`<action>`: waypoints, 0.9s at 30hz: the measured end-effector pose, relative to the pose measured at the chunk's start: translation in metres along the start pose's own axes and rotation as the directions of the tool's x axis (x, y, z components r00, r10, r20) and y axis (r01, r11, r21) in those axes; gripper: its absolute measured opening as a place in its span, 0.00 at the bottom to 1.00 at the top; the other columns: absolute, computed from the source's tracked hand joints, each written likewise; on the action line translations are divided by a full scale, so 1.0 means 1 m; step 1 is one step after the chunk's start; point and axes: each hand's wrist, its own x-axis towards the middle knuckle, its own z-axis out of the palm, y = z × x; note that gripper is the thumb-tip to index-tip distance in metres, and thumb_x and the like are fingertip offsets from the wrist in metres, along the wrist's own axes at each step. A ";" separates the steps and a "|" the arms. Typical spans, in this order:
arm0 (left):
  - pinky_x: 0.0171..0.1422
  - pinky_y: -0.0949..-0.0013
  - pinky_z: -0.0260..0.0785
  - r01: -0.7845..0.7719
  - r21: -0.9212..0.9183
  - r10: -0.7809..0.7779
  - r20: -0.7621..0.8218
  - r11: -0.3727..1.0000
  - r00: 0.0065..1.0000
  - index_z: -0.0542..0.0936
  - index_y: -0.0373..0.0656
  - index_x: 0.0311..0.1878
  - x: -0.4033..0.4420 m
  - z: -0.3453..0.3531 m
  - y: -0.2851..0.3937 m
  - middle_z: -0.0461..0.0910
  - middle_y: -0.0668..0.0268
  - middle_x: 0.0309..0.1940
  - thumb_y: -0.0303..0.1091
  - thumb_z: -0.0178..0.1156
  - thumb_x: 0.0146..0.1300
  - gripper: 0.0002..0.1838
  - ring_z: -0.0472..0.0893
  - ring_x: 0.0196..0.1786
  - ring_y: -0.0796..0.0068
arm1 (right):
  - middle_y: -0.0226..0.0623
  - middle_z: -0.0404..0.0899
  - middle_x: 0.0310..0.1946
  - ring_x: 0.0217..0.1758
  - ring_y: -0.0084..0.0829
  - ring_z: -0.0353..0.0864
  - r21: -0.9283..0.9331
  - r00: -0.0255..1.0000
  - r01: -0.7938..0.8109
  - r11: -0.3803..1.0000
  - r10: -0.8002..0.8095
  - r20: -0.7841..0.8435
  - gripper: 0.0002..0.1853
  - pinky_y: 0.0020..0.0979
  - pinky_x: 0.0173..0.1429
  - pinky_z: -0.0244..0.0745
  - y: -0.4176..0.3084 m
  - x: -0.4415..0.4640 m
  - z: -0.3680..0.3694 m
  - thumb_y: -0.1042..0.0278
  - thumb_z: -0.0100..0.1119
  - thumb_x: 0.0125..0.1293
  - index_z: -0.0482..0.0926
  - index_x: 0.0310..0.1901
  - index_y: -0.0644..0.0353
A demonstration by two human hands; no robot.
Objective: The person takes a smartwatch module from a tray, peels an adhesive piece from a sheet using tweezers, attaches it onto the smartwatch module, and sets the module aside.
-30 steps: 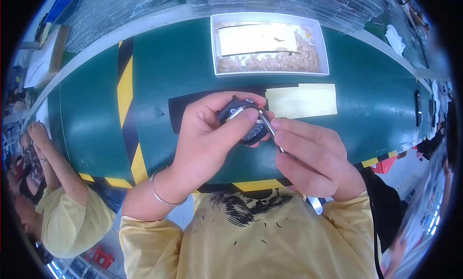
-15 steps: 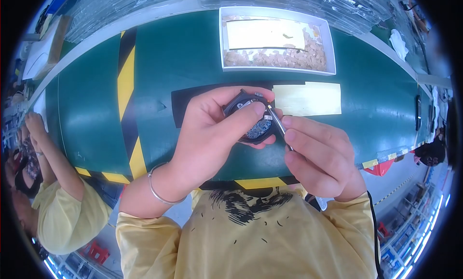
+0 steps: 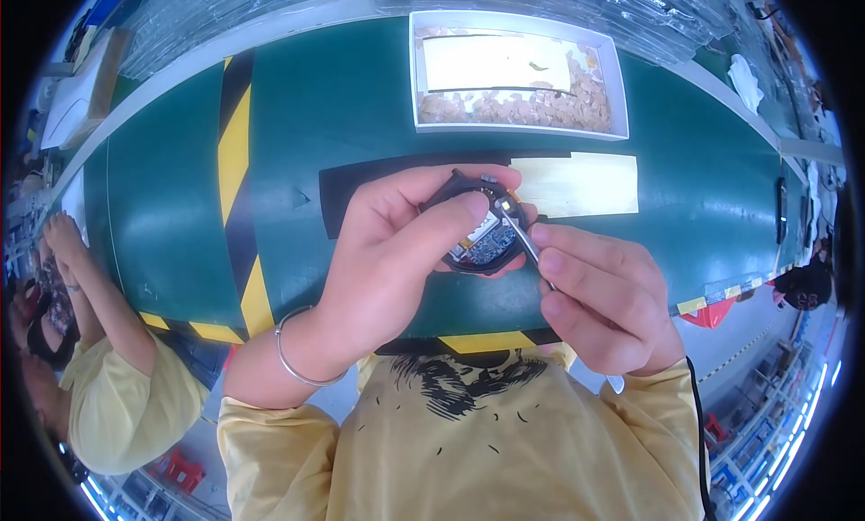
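Note:
My left hand (image 3: 405, 228) is closed around a round black watch case (image 3: 487, 267), thumb across its open face. Inside the case a blue circuit board (image 3: 494, 242) and a small light piece near the upper right edge are visible. A thin pair of metal tweezers (image 3: 526, 243) is pinched in my right hand (image 3: 604, 282). Its tip is at the small light piece; whether it grips that piece I cannot tell. Beneath the hands, on the green table, are a black strip (image 3: 347, 195) and a pale yellow sheet (image 3: 586, 186).
A white box (image 3: 518, 132) with many small tan pieces and a bright sheet stands at the back. Yellow-black tape (image 3: 234, 156) crosses the table on the left. Another person in a yellow shirt (image 3: 131, 404) sits at left. Plastic-wrapped material (image 3: 559, 7) lies along the far edge.
The watch case has turned slightly in my left hand, with the thumb drawn back and more of the board showing. My right hand and the tweezers have shifted slightly down and right.

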 end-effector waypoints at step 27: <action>0.48 0.69 0.77 0.020 -0.148 -0.005 0.098 0.989 0.995 0.73 0.29 0.58 -0.001 -0.005 -0.008 0.82 0.54 0.46 0.28 0.50 0.70 0.17 0.83 0.42 0.70 | 0.50 0.78 0.39 0.40 0.48 0.85 0.092 0.997 -0.051 0.994 0.056 -0.047 0.09 0.30 0.35 0.87 0.002 -0.001 -0.001 0.87 0.61 0.47 0.72 0.25 0.65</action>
